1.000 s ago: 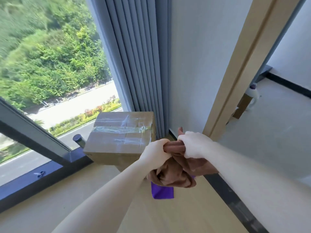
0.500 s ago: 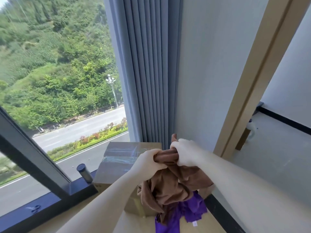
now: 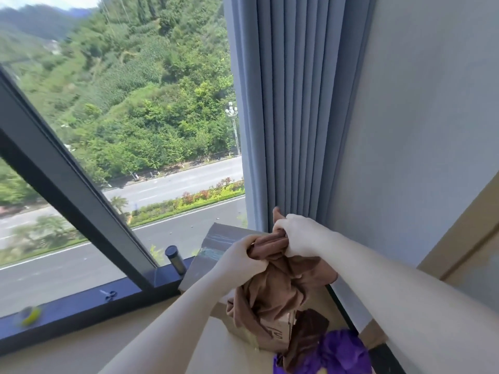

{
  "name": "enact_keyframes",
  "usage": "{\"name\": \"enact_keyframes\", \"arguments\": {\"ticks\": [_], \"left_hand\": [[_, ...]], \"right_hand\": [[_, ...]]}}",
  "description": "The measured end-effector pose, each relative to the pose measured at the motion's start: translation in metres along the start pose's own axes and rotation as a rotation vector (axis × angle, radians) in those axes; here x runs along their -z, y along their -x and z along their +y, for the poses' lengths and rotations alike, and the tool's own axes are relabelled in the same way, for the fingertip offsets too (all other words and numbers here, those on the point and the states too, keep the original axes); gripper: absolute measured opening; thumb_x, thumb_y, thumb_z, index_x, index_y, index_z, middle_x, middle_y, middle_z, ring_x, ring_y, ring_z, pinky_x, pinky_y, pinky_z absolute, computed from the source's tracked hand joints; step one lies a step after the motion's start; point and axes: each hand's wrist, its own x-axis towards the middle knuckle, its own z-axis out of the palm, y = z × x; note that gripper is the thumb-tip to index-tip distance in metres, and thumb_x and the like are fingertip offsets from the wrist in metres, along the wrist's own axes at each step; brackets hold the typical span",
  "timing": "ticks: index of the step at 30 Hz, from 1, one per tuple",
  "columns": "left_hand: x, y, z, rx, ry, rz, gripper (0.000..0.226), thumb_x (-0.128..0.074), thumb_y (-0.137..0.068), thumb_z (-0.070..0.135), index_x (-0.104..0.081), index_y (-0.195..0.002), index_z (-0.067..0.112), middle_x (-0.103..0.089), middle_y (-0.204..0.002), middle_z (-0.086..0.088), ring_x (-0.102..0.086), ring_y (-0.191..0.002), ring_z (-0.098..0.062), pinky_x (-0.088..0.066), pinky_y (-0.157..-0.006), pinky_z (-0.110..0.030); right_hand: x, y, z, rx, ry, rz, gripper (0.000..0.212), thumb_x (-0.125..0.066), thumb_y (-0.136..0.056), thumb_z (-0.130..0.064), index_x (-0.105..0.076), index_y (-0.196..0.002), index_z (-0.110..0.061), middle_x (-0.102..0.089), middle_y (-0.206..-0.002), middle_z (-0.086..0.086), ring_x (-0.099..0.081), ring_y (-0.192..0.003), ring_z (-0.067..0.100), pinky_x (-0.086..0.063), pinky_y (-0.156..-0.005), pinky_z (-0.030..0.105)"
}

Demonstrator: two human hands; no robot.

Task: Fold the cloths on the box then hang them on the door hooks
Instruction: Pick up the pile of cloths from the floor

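Both hands raised in front of the curtain point(image 3: 294, 109), gripping one brown cloth point(image 3: 272, 287) between them. Left hand point(image 3: 240, 261) has its fingers curled tight round a bunched section of the cloth; right hand point(image 3: 299, 234) is clenched on the same gathered roll just beside it, a small tip of fabric poking up above the knuckles. The stretch between the two fists is twisted into a thick rope of folds.

Cloth is a soft tan-brown, thin, heavily creased. Below the hands it hangs in loose, crumpled drapes, falling over the near side of the cardboard box point(image 3: 216, 247). A darker brown part point(image 3: 305, 338) trails lower still, down onto a purple cloth point(image 3: 343, 352) lying in a heap at the foot of the box.

Box sits on the floor in the corner by the window, clear tape across its top, printed marks on its near face partly covered by the cloth.

On the dark window sill point(image 3: 81, 306): a small dark cylinder point(image 3: 175, 259) standing upright just left of the box, a pair of scissors point(image 3: 108, 295), a blurred yellow-green object point(image 3: 29, 315).
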Motion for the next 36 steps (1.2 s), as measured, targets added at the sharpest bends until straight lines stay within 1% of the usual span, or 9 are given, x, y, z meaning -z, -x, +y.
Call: {"name": "enact_keyframes", "arguments": {"ticks": [8, 14, 17, 21, 24, 27, 31, 34, 36], "left_hand": [[-0.006, -0.031, -0.023, 0.138, 0.059, 0.101, 0.047, -0.066, -0.083, 0.021, -0.059, -0.125, 0.043, -0.070, -0.106, 0.019, -0.066, -0.096, 0.002, -0.057, -0.090, -0.027], [-0.019, -0.054, -0.054, 0.225, 0.116, 0.053, 0.053, -0.065, -0.082, 0.026, -0.052, -0.131, 0.042, -0.068, -0.111, 0.015, -0.067, -0.100, -0.007, -0.058, -0.091, -0.034], [-0.027, -0.070, -0.068, 0.250, 0.136, -0.006, 0.058, -0.065, -0.083, 0.022, -0.046, -0.136, 0.037, -0.065, -0.115, 0.011, -0.066, -0.102, -0.007, -0.058, -0.088, -0.029], [-0.037, -0.093, -0.081, 0.262, 0.121, -0.048, 0.059, -0.063, -0.089, 0.021, -0.038, -0.141, 0.032, -0.059, -0.123, 0.010, -0.061, -0.109, -0.005, -0.047, -0.081, -0.013], [-0.047, -0.109, -0.093, 0.266, -0.023, -0.022, 0.062, -0.058, -0.090, 0.029, -0.032, -0.147, 0.032, -0.053, -0.132, 0.005, -0.060, -0.117, -0.022, -0.049, -0.090, -0.030], [-0.056, -0.123, -0.102, 0.296, -0.303, -0.040, 0.056, -0.052, -0.095, 0.037, -0.028, -0.145, 0.030, -0.052, -0.130, -0.002, -0.060, -0.112, -0.036, -0.047, -0.084, -0.040], [-0.065, -0.135, -0.121, 0.266, -0.462, -0.122, 0.054, -0.050, -0.098, 0.043, -0.028, -0.146, 0.029, -0.056, -0.129, -0.004, -0.062, -0.110, -0.037, -0.050, -0.085, -0.042], [-0.072, -0.139, -0.139, 0.247, -0.537, -0.160, 0.056, -0.048, -0.099, 0.047, -0.027, -0.148, 0.029, -0.059, -0.128, -0.002, -0.064, -0.110, -0.033, -0.045, -0.081, -0.040], [-0.076, -0.140, -0.148, 0.248, -0.554, -0.166, 0.056, -0.047, -0.099, 0.049, -0.030, -0.147, 0.028, -0.061, -0.127, -0.001, -0.063, -0.114, -0.030, -0.044, -0.087, -0.040]], "right_hand": [[-0.012, -0.075, 0.015, 0.126, 0.035, -0.087, 0.037, -0.065, -0.089, -0.024, -0.058, -0.124, -0.031, -0.047, -0.110, -0.003, -0.058, -0.097, 0.025, -0.053, -0.091, 0.045], [-0.044, -0.111, 0.031, 0.151, 0.024, -0.108, 0.033, -0.060, -0.095, -0.024, -0.056, -0.127, -0.034, -0.042, -0.112, -0.005, -0.057, -0.097, 0.022, -0.052, -0.089, 0.041], [-0.058, -0.126, 0.040, 0.124, -0.001, -0.120, 0.033, -0.057, -0.098, -0.023, -0.057, -0.129, -0.034, -0.042, -0.112, -0.004, -0.055, -0.098, 0.021, -0.051, -0.089, 0.039], [-0.073, -0.151, 0.052, 0.095, -0.035, -0.132, 0.031, -0.053, -0.099, -0.022, -0.059, -0.126, -0.035, -0.043, -0.111, -0.005, -0.055, -0.100, 0.021, -0.051, -0.092, 0.040], [-0.085, -0.170, 0.059, 0.076, -0.073, -0.132, 0.029, -0.053, -0.100, -0.028, -0.060, -0.125, -0.041, -0.044, -0.121, -0.011, -0.054, -0.113, 0.021, -0.050, -0.095, 0.039], [-0.102, -0.183, 0.066, 0.063, 0.014, -0.161, 0.049, -0.057, -0.098, -0.024, -0.051, -0.142, -0.043, -0.032, -0.155, -0.012, -0.033, -0.143, 0.020, -0.045, -0.105, 0.041], [-0.120, -0.189, 0.074, -0.004, 0.101, -0.269, 0.062, -0.052, -0.100, -0.017, -0.035, -0.154, -0.042, -0.009, -0.171, -0.008, -0.007, -0.156, 0.021, -0.039, -0.114, 0.044], [-0.132, -0.193, 0.077, -0.041, 0.107, -0.346, 0.067, -0.051, -0.100, -0.013, -0.031, -0.157, -0.042, -0.004, -0.171, -0.006, -0.005, -0.157, 0.023, -0.036, -0.117, 0.046], [-0.137, -0.200, 0.077, -0.051, 0.086, -0.371, 0.064, -0.050, -0.100, -0.014, -0.034, -0.156, -0.040, -0.008, -0.171, -0.004, -0.008, -0.156, 0.025, -0.034, -0.118, 0.048]]}}
